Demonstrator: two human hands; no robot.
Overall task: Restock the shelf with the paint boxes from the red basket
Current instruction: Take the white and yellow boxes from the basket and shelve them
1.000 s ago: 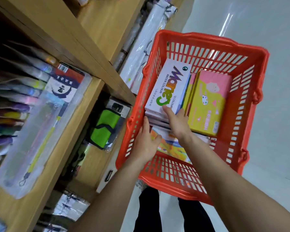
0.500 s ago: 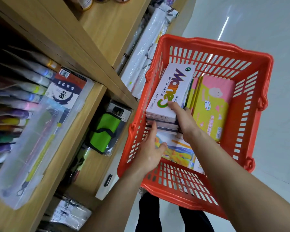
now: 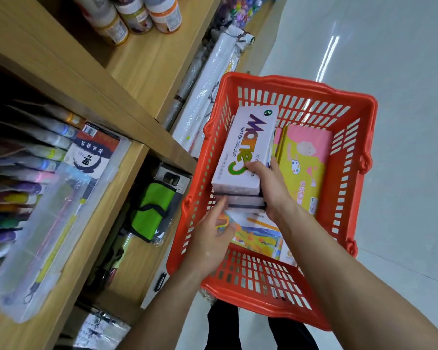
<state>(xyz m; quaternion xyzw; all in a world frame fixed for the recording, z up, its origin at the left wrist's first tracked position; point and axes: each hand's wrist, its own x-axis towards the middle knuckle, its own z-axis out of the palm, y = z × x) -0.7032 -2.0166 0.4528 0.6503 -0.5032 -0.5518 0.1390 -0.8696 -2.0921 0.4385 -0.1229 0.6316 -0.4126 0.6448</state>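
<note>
Both hands clamp the stack of paint boxes [image 3: 243, 157]: right hand [image 3: 273, 188] wraps its right edge, thumb on top, left hand [image 3: 210, 238] props the near end from below, inside the red basket [image 3: 349, 188]; pink-yellow box [image 3: 306, 162] just right, wooden shelf [image 3: 116, 188] off left

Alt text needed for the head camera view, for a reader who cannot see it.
Two bare hands grip a stack of white watercolour boxes inside a red basket, the right hand on its right side, the left hand at its near end. A pink-and-yellow box lies alongside; wooden shelves stand left.
</note>
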